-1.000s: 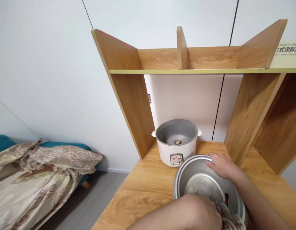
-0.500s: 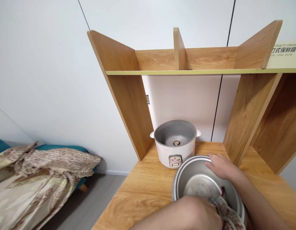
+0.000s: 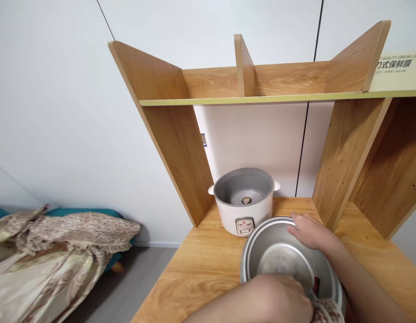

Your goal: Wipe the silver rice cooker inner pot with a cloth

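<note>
A silver metal inner pot (image 3: 278, 251) rests on the wooden desk, tilted slightly toward me. My right hand (image 3: 308, 231) grips its far right rim, thumb inside and fingers over the edge. Inside the pot, low on the right, my left hand (image 3: 282, 298) is closed on a patterned cloth (image 3: 325, 309) with a dark red bit (image 3: 316, 285) showing. My left fingers are mostly hidden behind the back of the hand. Just behind the pot stands a white rice cooker body (image 3: 244, 215), uncovered, with its grey interior and round centre sensor visible.
A wooden shelf unit (image 3: 167, 148) rises from the desk (image 3: 190, 260), with a yellow-edged upper board (image 3: 248, 100). A pale cling-film box (image 3: 396, 72) sits up on the right. At left, a teal sofa (image 3: 86, 211) carries a patterned throw (image 3: 76, 237).
My left hand and the cloth have shifted slightly inside the pot, and more of the dark red bit shows. My right hand keeps its hold on the rim. The view has moved a little.
</note>
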Demonstrator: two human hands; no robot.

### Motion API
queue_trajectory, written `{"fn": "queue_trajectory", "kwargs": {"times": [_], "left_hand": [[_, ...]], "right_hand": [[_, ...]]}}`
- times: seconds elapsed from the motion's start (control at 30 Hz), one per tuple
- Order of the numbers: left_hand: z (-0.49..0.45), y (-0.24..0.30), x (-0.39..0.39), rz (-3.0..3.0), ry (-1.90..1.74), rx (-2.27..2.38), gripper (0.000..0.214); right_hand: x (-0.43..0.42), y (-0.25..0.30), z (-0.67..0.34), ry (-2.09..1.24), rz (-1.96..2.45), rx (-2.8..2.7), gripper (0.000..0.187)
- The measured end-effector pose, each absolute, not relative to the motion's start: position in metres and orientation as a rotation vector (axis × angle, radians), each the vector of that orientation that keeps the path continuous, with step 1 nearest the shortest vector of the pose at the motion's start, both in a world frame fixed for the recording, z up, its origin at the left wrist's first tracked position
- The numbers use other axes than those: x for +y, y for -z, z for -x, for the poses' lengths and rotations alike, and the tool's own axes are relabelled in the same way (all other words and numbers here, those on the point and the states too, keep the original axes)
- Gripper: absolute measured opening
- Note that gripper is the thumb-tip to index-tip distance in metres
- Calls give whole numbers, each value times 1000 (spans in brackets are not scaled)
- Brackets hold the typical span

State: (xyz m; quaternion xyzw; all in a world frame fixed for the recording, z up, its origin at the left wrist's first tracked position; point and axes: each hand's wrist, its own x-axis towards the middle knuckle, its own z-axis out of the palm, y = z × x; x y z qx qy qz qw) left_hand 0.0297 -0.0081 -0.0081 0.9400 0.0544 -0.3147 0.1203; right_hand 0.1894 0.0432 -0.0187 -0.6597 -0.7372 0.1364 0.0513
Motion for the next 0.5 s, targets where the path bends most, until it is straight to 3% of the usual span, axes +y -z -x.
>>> {"fn": "queue_trajectory", "kwargs": {"times": [0.2,0.5], "left_hand": [[-29,22,-5,-2765,774,159,32],[-32,9,-6,-2647,1013,151,33]], "right_hand": [[44,18,-189,-418,2010,-2242,34],[43,16,-189,-416,2054,-2248,34]]}}
